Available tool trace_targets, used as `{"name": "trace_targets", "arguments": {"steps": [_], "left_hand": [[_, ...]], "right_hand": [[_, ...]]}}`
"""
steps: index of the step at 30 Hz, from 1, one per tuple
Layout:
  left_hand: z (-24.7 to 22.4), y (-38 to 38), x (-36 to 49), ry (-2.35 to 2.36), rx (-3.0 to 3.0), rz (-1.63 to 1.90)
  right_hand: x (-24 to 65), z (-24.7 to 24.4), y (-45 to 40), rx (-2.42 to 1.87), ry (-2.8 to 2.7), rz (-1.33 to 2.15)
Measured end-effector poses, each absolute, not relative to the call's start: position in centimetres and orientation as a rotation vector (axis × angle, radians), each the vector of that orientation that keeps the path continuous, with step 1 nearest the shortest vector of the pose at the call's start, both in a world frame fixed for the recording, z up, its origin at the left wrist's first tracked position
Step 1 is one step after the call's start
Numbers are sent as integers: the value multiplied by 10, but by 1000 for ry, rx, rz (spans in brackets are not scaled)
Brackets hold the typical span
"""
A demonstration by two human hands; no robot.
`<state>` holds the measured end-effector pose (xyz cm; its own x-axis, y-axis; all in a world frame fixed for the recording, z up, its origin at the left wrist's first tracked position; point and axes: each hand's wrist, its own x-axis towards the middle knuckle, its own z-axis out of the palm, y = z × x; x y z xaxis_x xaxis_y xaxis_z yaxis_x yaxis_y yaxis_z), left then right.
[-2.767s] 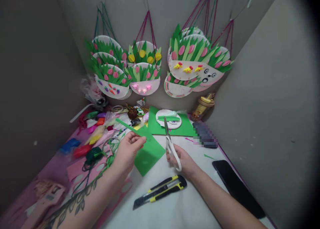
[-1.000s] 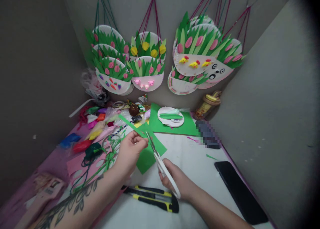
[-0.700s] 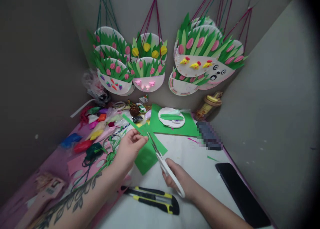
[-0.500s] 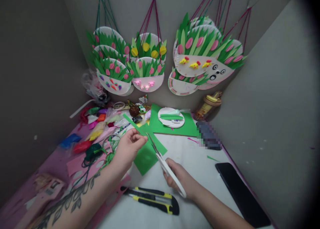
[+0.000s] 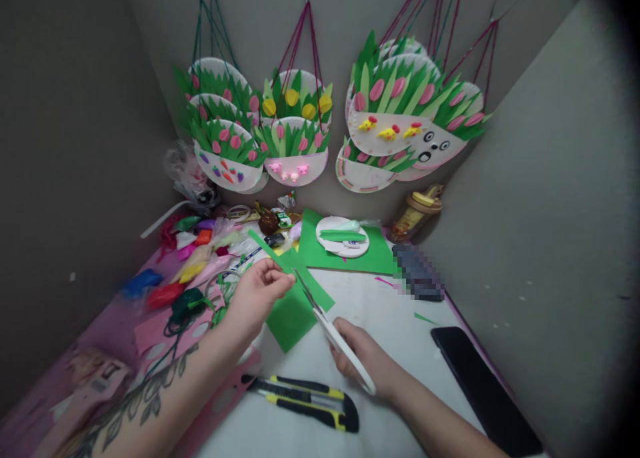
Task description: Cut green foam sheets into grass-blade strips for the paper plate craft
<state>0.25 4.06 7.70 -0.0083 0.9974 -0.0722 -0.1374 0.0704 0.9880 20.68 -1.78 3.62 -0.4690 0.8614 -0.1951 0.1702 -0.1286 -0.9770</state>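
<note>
Between its thumb and fingers, my left hand (image 5: 263,288) pinches a narrow green paper strip (image 5: 264,243) that points up and to the left. My right hand (image 5: 357,351) grips a pair of white-handled scissors (image 5: 345,351). Their blades reach up toward my left fingertips, close to the end of the strip; whether they touch it I cannot tell. Beneath both hands lies a larger sheet of green paper (image 5: 293,321) on the white table surface. A yellow and black utility knife (image 5: 310,399) rests in front of me, below the scissors.
A white plate (image 5: 325,248) with green strips sits on green paper at the back. Two phones, one of them black (image 5: 485,388), lie at right. Craft scraps and dark green yarn (image 5: 187,306) crowd the left. Paper-plate baskets (image 5: 295,165) hang on the wall.
The hands, strip and scissors keep nearly the same positions. The scissor blades look slightly closer together, and the whole view has shifted a little.
</note>
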Motion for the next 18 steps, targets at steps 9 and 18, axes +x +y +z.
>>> {"name": "trace_targets", "arguments": {"steps": [9,18], "left_hand": [[75,42,1,1159,1055,1207],[74,43,-1,1146,1065,1182]], "right_hand": [[210,29,-15,-1207,-1602,1643],[213,27,-15,-1239,-1550,1665]]}}
